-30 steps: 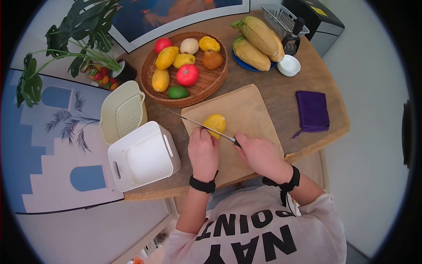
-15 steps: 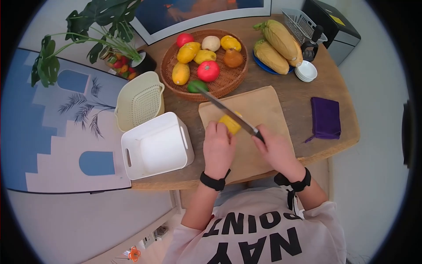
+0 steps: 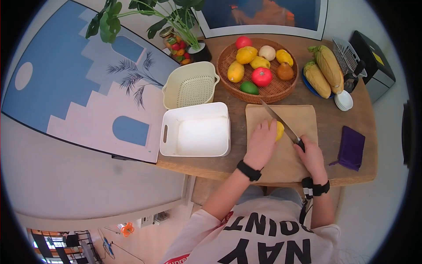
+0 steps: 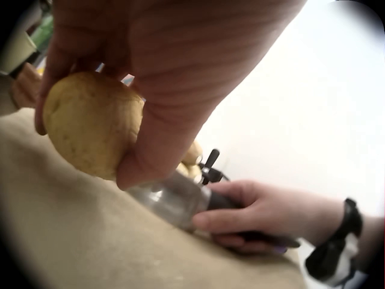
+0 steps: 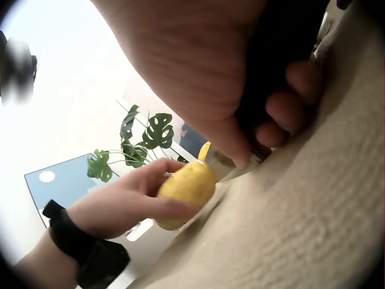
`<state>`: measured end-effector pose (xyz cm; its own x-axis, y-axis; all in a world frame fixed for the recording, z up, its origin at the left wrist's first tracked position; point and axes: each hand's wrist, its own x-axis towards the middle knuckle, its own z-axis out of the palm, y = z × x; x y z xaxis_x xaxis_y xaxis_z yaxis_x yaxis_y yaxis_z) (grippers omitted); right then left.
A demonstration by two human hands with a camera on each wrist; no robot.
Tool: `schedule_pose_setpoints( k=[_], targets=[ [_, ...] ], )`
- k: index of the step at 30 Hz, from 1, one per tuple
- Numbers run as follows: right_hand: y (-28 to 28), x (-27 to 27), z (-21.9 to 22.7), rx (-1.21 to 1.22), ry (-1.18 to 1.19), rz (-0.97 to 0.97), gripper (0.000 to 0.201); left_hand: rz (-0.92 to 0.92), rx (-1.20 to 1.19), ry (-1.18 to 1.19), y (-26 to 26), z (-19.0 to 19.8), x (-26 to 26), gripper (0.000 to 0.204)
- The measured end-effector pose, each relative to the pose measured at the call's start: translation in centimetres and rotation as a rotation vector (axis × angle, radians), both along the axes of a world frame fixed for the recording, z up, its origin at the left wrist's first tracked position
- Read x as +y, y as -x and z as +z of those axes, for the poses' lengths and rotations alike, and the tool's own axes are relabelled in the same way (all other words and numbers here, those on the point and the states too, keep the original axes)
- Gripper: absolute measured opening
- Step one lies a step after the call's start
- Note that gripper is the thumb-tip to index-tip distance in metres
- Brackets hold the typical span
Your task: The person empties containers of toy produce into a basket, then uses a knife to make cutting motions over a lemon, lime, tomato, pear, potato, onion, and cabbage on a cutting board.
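Observation:
My left hand point(image 3: 262, 143) grips a rounded yellow fruit point(image 3: 280, 131) over the cutting board point(image 3: 303, 113). In the left wrist view its fingers and thumb curl round the fruit point(image 4: 90, 126), close over the board. My right hand point(image 3: 313, 159) holds a kitchen knife point(image 3: 283, 123) by its black handle. The blade slants across the board just to the right of the fruit, tip towards the basket. Seen from the right wrist, a thin yellow piece point(image 5: 204, 151) sticks up behind the fruit.
Beyond the board stands a wicker basket point(image 3: 224, 86) of fruit. A white bin point(image 3: 195, 152) and a cream colander point(image 3: 211, 94) are at left. Corn point(image 3: 318, 81) on a blue plate, white bowls point(image 3: 344, 101) and a purple pouch point(image 3: 351, 148) sit at right.
The knife has gone from across the fruit, up over it, to its right side. My left hand keeps hold of the fruit. The head view has turned, shifting the table rightward.

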<state>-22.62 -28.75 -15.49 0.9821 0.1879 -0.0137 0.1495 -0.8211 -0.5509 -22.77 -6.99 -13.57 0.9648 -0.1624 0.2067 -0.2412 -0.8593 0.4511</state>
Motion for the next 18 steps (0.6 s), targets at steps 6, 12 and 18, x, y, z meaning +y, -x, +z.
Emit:
schedule_pose_setpoints(
  k=[6, 12, 18],
  targets=[
    [0.1, 0.0, -0.3, -0.044, 0.032, 0.026, 0.026, 0.224, -0.181, 0.104, 5.5, 6.9, 5.3, 0.07],
    [0.3, 0.3, -0.4, -0.064, 0.074, 0.009, 0.026, 0.543, -0.132, -0.134, 6.7, 4.6, 14.6, 0.067],
    [0.4, 0.3, 0.2, 0.003, 0.084, -0.007, 0.028, 0.514, -0.008, -0.152, 6.8, 2.7, 16.4, 0.066]
  ],
)
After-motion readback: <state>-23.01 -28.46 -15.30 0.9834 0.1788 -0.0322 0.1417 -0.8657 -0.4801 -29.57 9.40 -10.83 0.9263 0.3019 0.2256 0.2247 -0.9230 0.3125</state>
